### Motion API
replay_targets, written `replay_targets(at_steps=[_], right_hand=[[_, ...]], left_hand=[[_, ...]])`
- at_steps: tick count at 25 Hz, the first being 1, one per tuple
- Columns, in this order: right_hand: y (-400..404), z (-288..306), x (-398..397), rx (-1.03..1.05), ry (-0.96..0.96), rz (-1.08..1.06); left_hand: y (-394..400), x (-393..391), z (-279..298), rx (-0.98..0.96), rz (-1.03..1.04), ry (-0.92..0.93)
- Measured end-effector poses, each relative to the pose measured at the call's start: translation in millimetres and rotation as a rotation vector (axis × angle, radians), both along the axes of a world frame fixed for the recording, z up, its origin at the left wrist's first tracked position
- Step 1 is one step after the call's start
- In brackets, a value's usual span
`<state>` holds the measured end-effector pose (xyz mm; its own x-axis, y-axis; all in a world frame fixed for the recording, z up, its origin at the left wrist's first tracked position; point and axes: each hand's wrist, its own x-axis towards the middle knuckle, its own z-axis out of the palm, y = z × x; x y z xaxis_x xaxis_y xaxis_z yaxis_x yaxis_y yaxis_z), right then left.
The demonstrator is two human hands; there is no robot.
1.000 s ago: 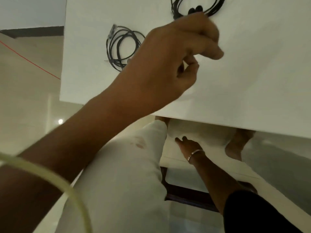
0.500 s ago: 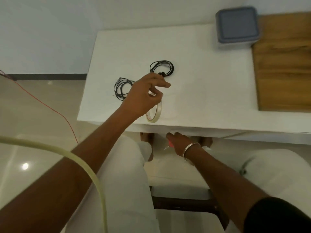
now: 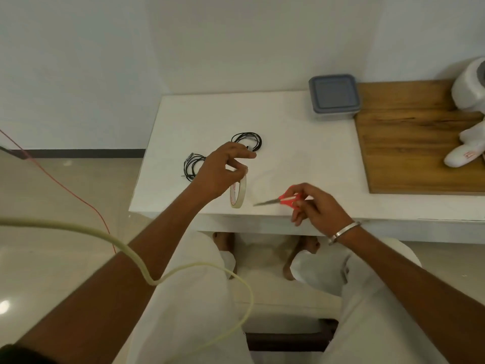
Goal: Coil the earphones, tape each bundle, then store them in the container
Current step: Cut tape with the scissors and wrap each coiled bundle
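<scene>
A pale wall (image 3: pixel 236 43) with a dark skirting strip (image 3: pixel 86 153) fills the far side, and a glossy beige floor (image 3: pixel 52 206) runs off to the left, crossed by a thin red cord (image 3: pixel 65 190). Against the wall stands the white table (image 3: pixel 301 153); its near edge sits above the person's white-trousered knees and its left edge drops straight to open floor. A wooden board (image 3: pixel 409 143) covers the table's right part, with white objects (image 3: pixel 469 106) at its far right. Between the hands and the board lies a broad bare stretch of white top.

The container (image 3: pixel 333 97), clear with a grey-blue lid on, sits at the far edge, touching the board's corner. Two coiled black earphones lie left of centre: the far coil (image 3: pixel 258 140) and the near coil (image 3: pixel 191 166), close together but apart.

The left hand (image 3: pixel 220 172) pinches the tape roll (image 3: pixel 238 191), holding it on edge, the roll's low rim at or near the tabletop; red print shows on its inner core, too small to read. The right hand (image 3: pixel 317 203), with a metal bangle (image 3: pixel 343 231) at the wrist, grips the red-handled scissors (image 3: pixel 280 200) just above the near edge, blades together and pointing left toward the roll, not touching it. A cream cable (image 3: pixel 147 269) loops over the left forearm
</scene>
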<state>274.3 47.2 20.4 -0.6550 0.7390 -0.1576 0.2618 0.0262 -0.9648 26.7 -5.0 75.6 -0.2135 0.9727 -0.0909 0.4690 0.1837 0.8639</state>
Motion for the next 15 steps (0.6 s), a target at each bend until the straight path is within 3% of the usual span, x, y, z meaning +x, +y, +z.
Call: replay_targets(at_steps=[3, 7, 11, 15], right_hand=[[21, 24, -1, -0.195, 0.16, -0.174], [19, 34, -27, -0.334, 0.224, -0.177], [18, 28, -46, -0.279, 0.022, -0.231], [22, 24, -47, 0.046, -0.327, -0.034]], left_hand=[[3, 1, -2, -0.011, 0.005, -0.043], [9, 15, -3, 0.008, 0.0, -0.094], [13, 19, -1, 0.024, 0.011, -0.122], [12, 19, 2, 0.011, -0.006, -0.145]])
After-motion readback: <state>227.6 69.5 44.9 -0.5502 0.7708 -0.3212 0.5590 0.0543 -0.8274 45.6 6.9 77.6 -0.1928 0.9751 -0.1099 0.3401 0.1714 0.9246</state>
